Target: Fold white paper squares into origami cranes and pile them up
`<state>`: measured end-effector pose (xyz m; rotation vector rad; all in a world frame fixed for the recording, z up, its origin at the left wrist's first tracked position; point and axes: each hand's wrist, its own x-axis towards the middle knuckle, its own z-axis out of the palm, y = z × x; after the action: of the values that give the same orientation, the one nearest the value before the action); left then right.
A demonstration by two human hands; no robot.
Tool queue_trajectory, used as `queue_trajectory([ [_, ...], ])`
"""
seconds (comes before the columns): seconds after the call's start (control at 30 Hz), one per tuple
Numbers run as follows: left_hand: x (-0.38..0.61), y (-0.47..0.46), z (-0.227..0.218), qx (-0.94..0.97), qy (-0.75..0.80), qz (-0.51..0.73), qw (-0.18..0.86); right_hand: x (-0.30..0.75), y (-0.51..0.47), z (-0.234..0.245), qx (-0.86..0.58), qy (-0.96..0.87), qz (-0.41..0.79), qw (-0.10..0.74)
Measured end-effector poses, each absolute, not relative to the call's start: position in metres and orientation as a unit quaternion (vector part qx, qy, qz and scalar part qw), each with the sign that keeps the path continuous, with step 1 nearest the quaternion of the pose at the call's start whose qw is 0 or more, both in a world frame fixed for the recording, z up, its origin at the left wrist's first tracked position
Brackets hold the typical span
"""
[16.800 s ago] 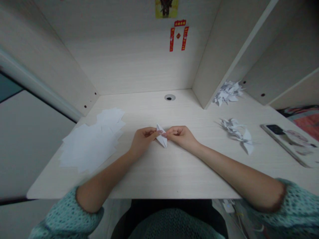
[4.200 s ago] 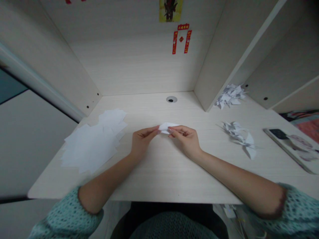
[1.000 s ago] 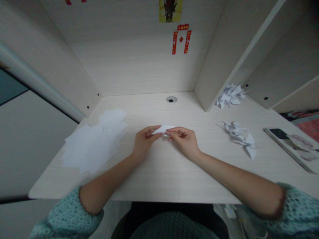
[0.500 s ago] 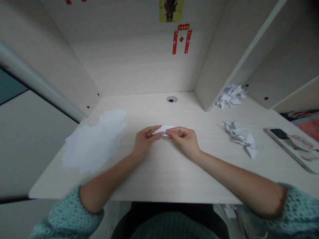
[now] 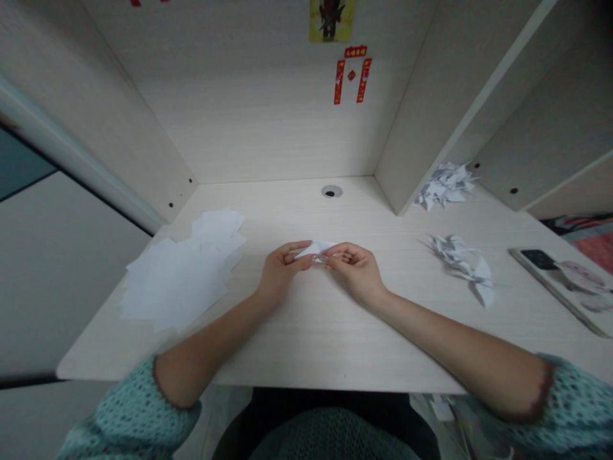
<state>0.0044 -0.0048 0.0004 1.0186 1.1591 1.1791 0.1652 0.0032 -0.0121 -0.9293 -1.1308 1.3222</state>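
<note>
I see a folded white paper [image 5: 320, 246] at the worktop [image 5: 287, 345], on the person's side of the cable hole [image 5: 332, 191]. The left hand [image 5: 280, 271] and right hand [image 5: 359, 268] pinch it between their fingers. Left of the hole spread loose white sheets [image 5: 177, 275]; right of it lie folded paper pieces [image 5: 454, 254], a paper heap [image 5: 445, 185] and, farthest out, a phone [image 5: 565, 284].

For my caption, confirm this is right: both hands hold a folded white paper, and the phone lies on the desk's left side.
Wrong side: the head view shows the phone on the right side of the desk. The left hand and right hand do hold the folded white paper.
</note>
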Motion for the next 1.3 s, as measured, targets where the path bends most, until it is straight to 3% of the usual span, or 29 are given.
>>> queue_trajectory([
  [0.3,0.002,-0.004,0.001,0.385,0.455,0.490,0.636,0.167,0.009,-0.013,-0.397,-0.447,0.561,0.572],
  [0.87,-0.001,-0.003,0.002,0.406,0.431,0.454,0.666,0.170,0.011,-0.014,-0.398,-0.444,0.558,0.578],
  [1.3,0.000,-0.007,0.006,0.518,0.492,0.436,0.547,0.173,0.011,-0.014,-0.393,-0.578,0.448,0.557],
])
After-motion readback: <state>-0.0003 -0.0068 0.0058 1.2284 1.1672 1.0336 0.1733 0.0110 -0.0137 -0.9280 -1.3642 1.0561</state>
